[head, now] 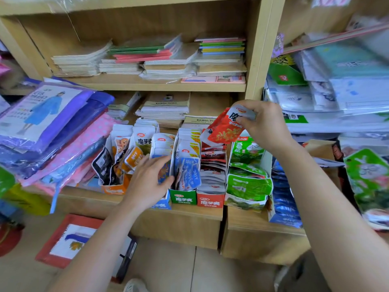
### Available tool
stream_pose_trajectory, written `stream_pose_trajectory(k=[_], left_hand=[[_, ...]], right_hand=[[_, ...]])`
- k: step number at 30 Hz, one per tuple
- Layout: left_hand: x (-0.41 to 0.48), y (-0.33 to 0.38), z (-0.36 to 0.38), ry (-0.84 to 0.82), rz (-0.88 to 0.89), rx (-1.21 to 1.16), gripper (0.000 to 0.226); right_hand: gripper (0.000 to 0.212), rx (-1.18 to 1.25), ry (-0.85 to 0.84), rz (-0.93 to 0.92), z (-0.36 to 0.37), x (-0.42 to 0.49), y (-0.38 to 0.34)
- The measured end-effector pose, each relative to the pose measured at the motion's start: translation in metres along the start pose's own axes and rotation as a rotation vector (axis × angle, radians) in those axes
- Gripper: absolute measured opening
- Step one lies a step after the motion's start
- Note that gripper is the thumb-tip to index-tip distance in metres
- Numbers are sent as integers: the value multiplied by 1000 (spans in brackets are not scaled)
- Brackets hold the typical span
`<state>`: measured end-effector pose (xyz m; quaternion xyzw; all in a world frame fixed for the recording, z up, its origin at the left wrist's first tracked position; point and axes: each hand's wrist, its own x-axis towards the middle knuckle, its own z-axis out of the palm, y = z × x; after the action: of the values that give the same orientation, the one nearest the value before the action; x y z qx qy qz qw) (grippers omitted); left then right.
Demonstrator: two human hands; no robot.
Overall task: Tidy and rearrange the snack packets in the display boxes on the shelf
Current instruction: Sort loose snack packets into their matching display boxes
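Wooden shelf ledge (88,197): red display box (209,200) at front edge. Green box (183,196) touches its left, orange box (114,187) farther left, raincoat packs (52,133) beyond. Green-packet box (244,202) just right. Notebooks (166,108) stacked behind.

We look through a single wide-angle camera worn on the head, facing forward and tilted down at the wooden shelf (147,85). We stand close. The display boxes (184,197) sit mid-frame, near enough for both hands to reach. Both forearms enter from the bottom edge, the left hand (147,179) at the boxes, the right hand (267,124) with its red packet (226,131) just right of centre. The floor (168,266) fills the lower edge, and the sides curve and blur.
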<state>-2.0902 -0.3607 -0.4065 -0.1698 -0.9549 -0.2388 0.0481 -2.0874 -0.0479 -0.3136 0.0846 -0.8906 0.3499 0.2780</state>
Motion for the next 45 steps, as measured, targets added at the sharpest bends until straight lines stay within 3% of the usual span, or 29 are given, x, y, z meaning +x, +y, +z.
stream_pose_trajectory(k=[4,8,15,19,22,29,33,38,42,45], left_hand=[[4,28,1,211,151,-62,55],[25,59,11,129,132,-345,63],[66,92,31,20,167,-471,70],[75,86,30,116,162,-467,52],[78,84,25,194,139,-493,34],[81,88,31,264,125,-586,26],[84,87,37,332,102,-494,10],[87,82,41,354,60,-417,5],[89,73,35,255,53,-425,5],[84,66,23,143,42,-528,19]], right_hand=[[30,35,-1,4,2,5,-1],[32,-21,-23,3,-3,4,0],[30,19,-16,-10,3,4,5],[29,124,32,13,12,9,8],[28,41,-11,2,22,8,11],[32,-94,-100,-98,33,2,11],[47,-118,-64,74,39,-4,15],[24,163,-14,204,38,-7,28],[9,148,16,134,47,-11,27],[5,8,-67,72,52,-12,29]])
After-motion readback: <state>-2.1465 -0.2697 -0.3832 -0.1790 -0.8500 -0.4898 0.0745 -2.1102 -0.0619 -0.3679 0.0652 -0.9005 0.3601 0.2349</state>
